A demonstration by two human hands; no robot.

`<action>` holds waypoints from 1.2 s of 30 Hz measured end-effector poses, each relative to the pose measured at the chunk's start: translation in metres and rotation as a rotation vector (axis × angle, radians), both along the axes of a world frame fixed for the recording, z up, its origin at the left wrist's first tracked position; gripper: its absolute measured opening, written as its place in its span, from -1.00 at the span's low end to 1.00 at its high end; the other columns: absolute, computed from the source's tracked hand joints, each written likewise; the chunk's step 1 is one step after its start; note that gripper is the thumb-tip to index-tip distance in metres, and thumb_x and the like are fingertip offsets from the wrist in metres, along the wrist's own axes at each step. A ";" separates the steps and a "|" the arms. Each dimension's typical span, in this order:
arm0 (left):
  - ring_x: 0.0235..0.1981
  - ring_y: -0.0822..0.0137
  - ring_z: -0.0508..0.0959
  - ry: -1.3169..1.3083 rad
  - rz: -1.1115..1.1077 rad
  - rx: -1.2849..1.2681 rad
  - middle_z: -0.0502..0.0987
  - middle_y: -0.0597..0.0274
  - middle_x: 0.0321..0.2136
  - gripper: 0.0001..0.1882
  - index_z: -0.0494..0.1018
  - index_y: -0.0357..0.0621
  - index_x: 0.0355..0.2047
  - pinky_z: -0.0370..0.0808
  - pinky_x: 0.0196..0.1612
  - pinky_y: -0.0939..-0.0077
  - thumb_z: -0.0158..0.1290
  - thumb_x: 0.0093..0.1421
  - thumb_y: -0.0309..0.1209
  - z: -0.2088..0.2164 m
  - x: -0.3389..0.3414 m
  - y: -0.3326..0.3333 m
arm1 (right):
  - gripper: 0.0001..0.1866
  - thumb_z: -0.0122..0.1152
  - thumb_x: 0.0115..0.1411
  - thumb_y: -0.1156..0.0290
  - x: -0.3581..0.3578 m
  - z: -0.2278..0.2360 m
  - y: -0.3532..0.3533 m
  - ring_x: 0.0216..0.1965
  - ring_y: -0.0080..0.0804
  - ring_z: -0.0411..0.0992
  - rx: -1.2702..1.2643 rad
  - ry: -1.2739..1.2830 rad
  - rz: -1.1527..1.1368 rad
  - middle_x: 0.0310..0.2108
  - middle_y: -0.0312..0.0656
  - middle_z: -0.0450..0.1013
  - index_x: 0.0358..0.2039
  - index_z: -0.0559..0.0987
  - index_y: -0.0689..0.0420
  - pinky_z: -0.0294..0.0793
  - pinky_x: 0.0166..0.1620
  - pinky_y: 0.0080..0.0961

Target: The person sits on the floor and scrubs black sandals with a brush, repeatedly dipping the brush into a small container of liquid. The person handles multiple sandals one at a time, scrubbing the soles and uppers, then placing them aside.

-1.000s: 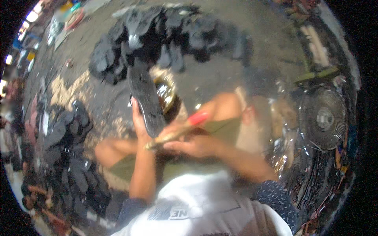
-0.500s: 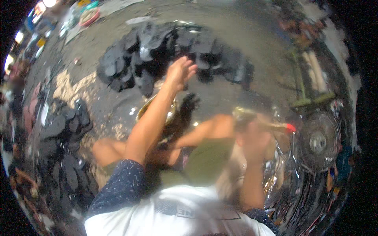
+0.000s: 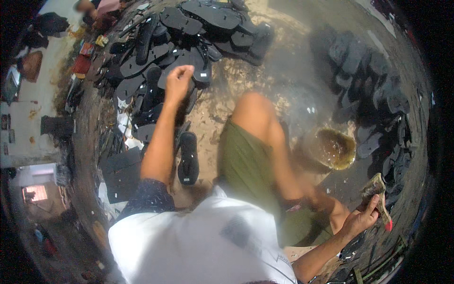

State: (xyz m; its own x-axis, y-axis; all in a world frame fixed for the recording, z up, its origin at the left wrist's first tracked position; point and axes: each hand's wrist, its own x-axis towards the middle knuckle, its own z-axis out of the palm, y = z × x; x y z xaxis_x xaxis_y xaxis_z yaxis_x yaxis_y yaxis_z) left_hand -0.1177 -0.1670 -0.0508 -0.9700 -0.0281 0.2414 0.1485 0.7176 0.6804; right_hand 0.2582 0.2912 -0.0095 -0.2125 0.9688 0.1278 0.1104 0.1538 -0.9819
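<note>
My left hand [image 3: 178, 86] reaches over a heap of black sandal soles [image 3: 182, 21] on the left. Its fingers are drawn together and bent, with the tips beside a sole that bears a small white label [image 3: 202, 71]. Whatever they may pinch is hidden. In my right hand [image 3: 363, 218], low on the right, is a brush [image 3: 377, 188] with a crusted, yellowish head and a red-tipped handle. Beyond my right knee stands a bowl [image 3: 351, 158] of shiny amber liquid, apart from both hands. One sole [image 3: 188, 158] lies alone beside my left forearm.
More dark soles [image 3: 366, 71] lie in overlapping rows at the far right, behind the bowl. White scraps [image 3: 125, 125] and a dark flat sheet [image 3: 120, 173] are left of my forearm. My bent bare leg [image 3: 257, 113] rises between the heap and the bowl.
The view has turned left. My left hand has moved from near the rows of soles to the heap, and its spread fingers have drawn together. The brush remains in my right hand.
</note>
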 end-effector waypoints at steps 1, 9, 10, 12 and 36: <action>-0.22 0.20 0.57 0.071 0.076 -0.274 0.60 0.12 -0.34 -0.60 0.61 -0.14 -0.17 0.45 -0.07 0.42 0.19 0.17 -0.08 -0.008 -0.010 -0.027 | -0.51 0.36 0.17 0.04 0.001 -0.001 0.008 -0.51 -0.61 0.26 -0.065 -0.038 0.038 -0.57 -0.33 0.36 -0.48 0.47 0.28 0.26 -0.43 -0.63; 0.03 -0.12 0.49 -0.214 -0.191 -1.127 0.48 0.03 0.01 -0.30 0.32 -0.12 0.13 0.53 0.00 0.05 0.33 0.00 -0.22 -0.021 -0.090 -0.062 | -0.60 0.14 0.33 0.27 -0.013 0.018 0.016 0.02 -0.44 0.36 0.110 -0.133 0.361 0.02 -0.19 0.44 0.07 0.48 0.28 0.26 0.15 -0.47; -0.02 -0.09 0.54 -0.217 -0.316 -1.144 0.53 -0.05 -0.07 -0.52 0.43 -0.14 0.00 0.53 -0.02 0.07 0.22 0.08 -0.26 -0.015 -0.108 -0.083 | -0.61 0.10 0.35 0.29 -0.008 0.004 0.024 0.08 -0.39 0.33 0.096 -0.150 0.330 0.06 -0.18 0.41 0.09 0.46 0.26 0.24 0.19 -0.44; -0.14 -0.04 0.60 -0.203 -0.224 -1.196 0.60 -0.07 -0.23 -0.73 0.55 -0.10 -0.17 0.53 -0.11 0.09 0.07 0.15 -0.29 0.017 -0.110 -0.079 | -0.61 0.14 0.32 0.23 -0.018 0.007 0.018 0.06 -0.37 0.38 -0.122 -0.499 0.318 0.04 -0.15 0.46 0.04 0.51 0.23 0.28 0.17 -0.45; 0.22 0.10 0.35 -0.334 -0.300 0.234 0.19 -0.24 0.27 0.17 -0.27 -0.33 0.39 0.38 0.19 0.34 0.37 0.01 -0.45 0.043 0.150 0.125 | -0.71 0.24 0.25 0.31 0.049 0.009 0.085 -0.04 -0.45 0.45 0.154 -0.259 0.241 -0.12 -0.23 0.54 -0.09 0.59 0.19 0.34 0.12 -0.50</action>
State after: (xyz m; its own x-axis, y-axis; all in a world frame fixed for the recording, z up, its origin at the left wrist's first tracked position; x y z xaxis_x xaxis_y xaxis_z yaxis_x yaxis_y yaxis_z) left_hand 0.0327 -0.0419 -0.0083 -0.9668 0.2479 -0.0625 0.0722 0.4992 0.8635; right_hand 0.3076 0.3758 -0.0006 -0.4764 0.8606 0.1798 0.2946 0.3490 -0.8896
